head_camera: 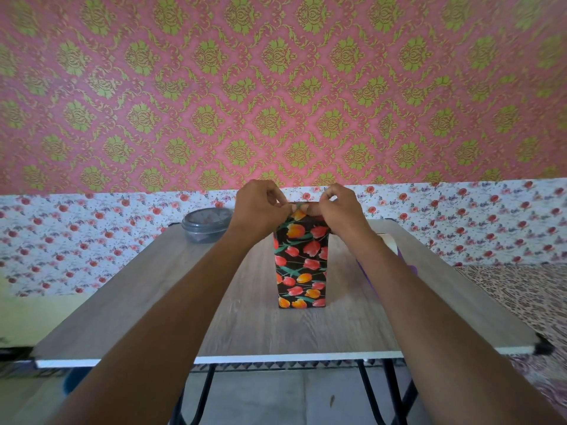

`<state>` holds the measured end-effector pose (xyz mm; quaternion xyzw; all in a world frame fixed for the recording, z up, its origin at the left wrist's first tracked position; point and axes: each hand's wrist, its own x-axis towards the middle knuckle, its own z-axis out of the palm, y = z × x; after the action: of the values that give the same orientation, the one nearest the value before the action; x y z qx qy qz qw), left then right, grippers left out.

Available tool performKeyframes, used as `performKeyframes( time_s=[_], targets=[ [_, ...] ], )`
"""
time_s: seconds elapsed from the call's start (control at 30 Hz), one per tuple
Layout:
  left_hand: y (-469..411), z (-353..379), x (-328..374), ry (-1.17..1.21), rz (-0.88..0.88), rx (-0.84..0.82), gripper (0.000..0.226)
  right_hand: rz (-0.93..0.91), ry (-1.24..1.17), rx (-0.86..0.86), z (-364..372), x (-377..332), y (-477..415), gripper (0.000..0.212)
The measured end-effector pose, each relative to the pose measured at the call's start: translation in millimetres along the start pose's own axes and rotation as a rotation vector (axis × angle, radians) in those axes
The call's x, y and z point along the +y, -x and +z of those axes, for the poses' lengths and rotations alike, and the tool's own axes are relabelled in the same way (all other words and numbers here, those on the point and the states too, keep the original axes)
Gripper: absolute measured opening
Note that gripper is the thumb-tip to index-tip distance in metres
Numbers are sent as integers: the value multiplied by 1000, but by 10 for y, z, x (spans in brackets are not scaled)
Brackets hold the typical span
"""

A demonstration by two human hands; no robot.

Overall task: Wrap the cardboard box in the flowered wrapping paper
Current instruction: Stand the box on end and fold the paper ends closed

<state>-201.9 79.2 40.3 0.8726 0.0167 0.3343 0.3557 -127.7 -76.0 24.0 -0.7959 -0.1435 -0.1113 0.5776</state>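
Observation:
A tall box stands upright in the middle of the wooden table (147,302), covered in black wrapping paper (302,265) printed with red and orange tulips. No bare cardboard shows. My left hand (260,210) and my right hand (337,210) meet at the box's top end, where the fingers of both pinch the paper's folded edge. The top face itself is hidden behind my hands.
A grey round lidded container (205,223) sits at the table's far left. A purple object (368,274) and something white (389,240) lie at the right, partly hidden by my right forearm. The wall stands right behind the table.

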Motion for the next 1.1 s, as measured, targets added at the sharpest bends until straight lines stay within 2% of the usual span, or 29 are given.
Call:
performKeyframes(
  time_s=[0.13,0.23,0.3,0.37,0.43,0.57,0.67,0.8,1.0,1.1],
  targets=[
    [22,39,-52,353,-249,-116,9,162,-180,31,16,26,-60,22],
    [36,143,-110,675,-501,-133,14,241,-206,7,3,-16,-55,39],
    [26,209,-108,760,-562,-90,22,283,-217,-9,-3,-19,-62,49],
    [-3,267,-92,739,-559,-31,25,296,-232,-9,4,-14,-60,56],
    [9,320,-70,634,-454,38,28,305,-240,0,22,-9,-68,57],
    [260,382,-118,89,65,241,32,310,-248,17,29,-7,-83,47],
    [439,408,-297,-159,341,223,37,314,-260,19,28,-2,-52,45],
    [506,391,-410,-174,386,164,41,289,-267,-4,7,-5,-12,45],
    [520,471,-507,-100,347,189,34,292,-386,-99,-79,172,119,30],
    [519,499,-492,-118,351,184,35,242,-472,-53,-182,332,273,21]
  ],
)
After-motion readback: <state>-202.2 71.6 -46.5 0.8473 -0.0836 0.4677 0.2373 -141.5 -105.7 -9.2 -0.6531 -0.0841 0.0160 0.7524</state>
